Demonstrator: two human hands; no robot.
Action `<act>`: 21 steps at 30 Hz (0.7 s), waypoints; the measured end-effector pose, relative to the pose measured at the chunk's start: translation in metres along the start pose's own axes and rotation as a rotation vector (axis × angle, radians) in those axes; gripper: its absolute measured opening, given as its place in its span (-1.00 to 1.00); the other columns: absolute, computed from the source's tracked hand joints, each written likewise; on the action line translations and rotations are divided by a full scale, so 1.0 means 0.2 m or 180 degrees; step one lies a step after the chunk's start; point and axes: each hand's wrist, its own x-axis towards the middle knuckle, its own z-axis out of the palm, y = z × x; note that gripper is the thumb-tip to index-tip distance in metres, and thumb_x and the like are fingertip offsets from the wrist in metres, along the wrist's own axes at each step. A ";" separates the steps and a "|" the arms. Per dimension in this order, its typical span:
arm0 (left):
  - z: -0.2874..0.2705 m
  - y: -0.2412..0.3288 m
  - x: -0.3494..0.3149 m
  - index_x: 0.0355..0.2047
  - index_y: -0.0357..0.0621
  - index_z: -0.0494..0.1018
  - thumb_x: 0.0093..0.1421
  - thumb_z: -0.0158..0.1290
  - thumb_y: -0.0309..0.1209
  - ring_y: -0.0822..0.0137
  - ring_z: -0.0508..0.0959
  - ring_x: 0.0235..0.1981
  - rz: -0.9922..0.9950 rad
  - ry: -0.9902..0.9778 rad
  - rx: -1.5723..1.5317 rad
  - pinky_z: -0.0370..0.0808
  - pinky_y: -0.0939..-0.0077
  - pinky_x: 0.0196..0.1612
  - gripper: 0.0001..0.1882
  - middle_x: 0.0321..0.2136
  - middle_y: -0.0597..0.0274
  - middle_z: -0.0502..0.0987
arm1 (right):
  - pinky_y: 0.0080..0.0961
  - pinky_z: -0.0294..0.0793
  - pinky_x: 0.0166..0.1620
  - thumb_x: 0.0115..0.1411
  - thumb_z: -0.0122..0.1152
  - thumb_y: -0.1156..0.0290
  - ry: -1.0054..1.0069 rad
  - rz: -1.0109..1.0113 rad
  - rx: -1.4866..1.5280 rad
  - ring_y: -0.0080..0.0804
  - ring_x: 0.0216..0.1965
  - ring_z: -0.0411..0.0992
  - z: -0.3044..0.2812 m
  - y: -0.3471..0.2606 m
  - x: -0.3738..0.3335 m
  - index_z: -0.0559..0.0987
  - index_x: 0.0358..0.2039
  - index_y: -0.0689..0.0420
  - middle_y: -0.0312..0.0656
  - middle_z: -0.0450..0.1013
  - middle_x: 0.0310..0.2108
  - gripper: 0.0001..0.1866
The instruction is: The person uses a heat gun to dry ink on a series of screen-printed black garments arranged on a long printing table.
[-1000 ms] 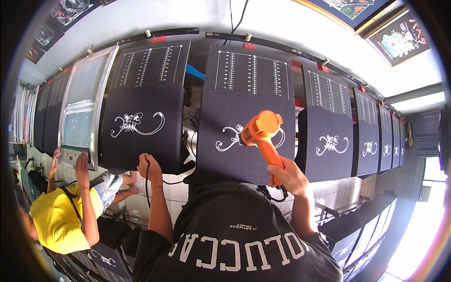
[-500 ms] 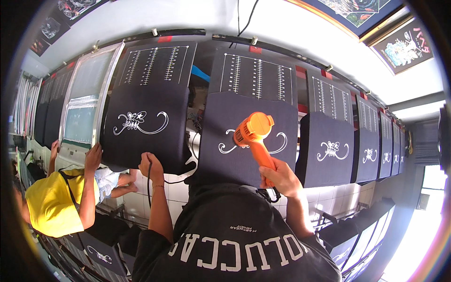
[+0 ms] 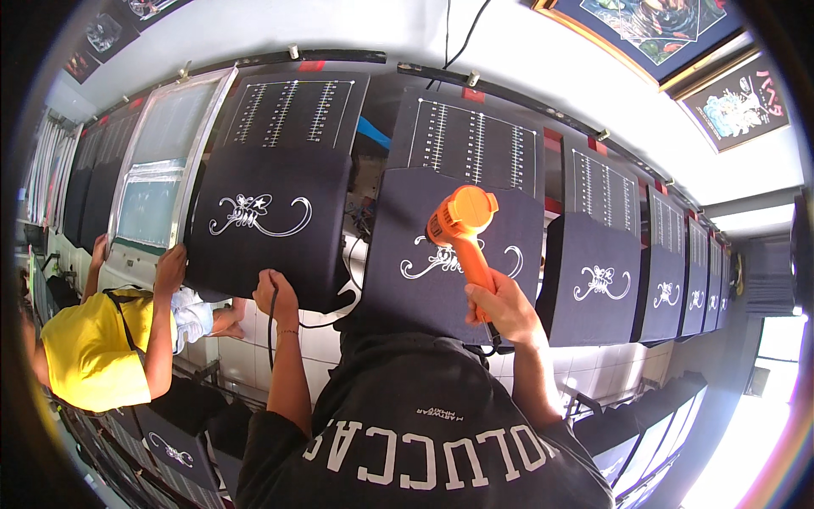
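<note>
In my right hand (image 3: 509, 310) is an orange hair dryer (image 3: 469, 254), fingers wrapped round its handle. Its nozzle points down toward the white scroll print (image 3: 418, 265) on a black shirt (image 3: 390, 297) laid over a board, hiding part of that print. A gap separates dryer and cloth as far as I can see. Closer to the left, my left hand (image 3: 277, 293) pinches a black cord (image 3: 271, 335), which loops toward the boards. This hand is by the near edge of another black shirt (image 3: 263, 182) with the same kind of white print.
More printed black shirts (image 3: 598, 263) on boards run off to the right. At left, a person in a yellow top (image 3: 106, 352) grips a framed screen (image 3: 174, 161). Another row of boards (image 3: 174, 445) stands behind me. Framed pictures (image 3: 653, 30) hang on the wall.
The hair dryer has shifted slightly away from me and to the left over the print. My left hand stays closed on the cord. The whole view has turned a little.
</note>
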 end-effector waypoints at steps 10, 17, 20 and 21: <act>0.02 -0.03 0.00 -0.38 -0.13 0.50 0.29 -0.04 -0.32 -0.04 0.49 -0.48 0.0069 0.0027 0.0016 0.36 0.12 -0.29 -0.80 -0.50 0.08 0.60 | -0.57 0.51 -0.40 0.34 0.16 0.30 -0.0307 0.0125 -0.0151 -0.56 -0.51 0.49 0.01 -0.02 0.04 0.47 -0.20 0.29 -0.29 0.44 -0.51 -0.74; 0.03 -0.02 -0.01 -0.37 -0.13 0.50 0.30 -0.04 -0.32 -0.04 0.50 -0.47 0.0015 0.0009 0.0000 0.37 0.12 -0.29 -0.80 -0.50 0.08 0.61 | -0.56 0.51 -0.41 0.34 0.15 0.32 0.0096 0.0012 -0.0121 -0.55 -0.51 0.48 -0.04 0.01 0.00 0.47 -0.20 0.29 -0.27 0.43 -0.51 -0.75; 0.04 -0.03 -0.01 -0.37 -0.13 0.51 0.30 -0.05 -0.31 -0.04 0.50 -0.47 -0.0005 -0.0027 0.0023 0.38 0.12 -0.28 -0.79 -0.49 0.07 0.61 | -0.55 0.52 -0.41 0.33 0.14 0.32 0.0328 0.0018 -0.0061 -0.55 -0.51 0.48 -0.06 0.05 0.00 0.47 -0.20 0.29 -0.28 0.43 -0.51 -0.75; 0.04 -0.03 -0.01 -0.37 -0.13 0.51 0.30 -0.05 -0.31 -0.04 0.50 -0.47 0.0020 -0.0016 0.0049 0.38 0.12 -0.28 -0.79 -0.49 0.08 0.61 | -0.55 0.52 -0.41 0.33 0.14 0.32 0.0361 0.0028 -0.0013 -0.55 -0.51 0.48 -0.07 0.05 0.00 0.48 -0.20 0.29 -0.28 0.43 -0.51 -0.75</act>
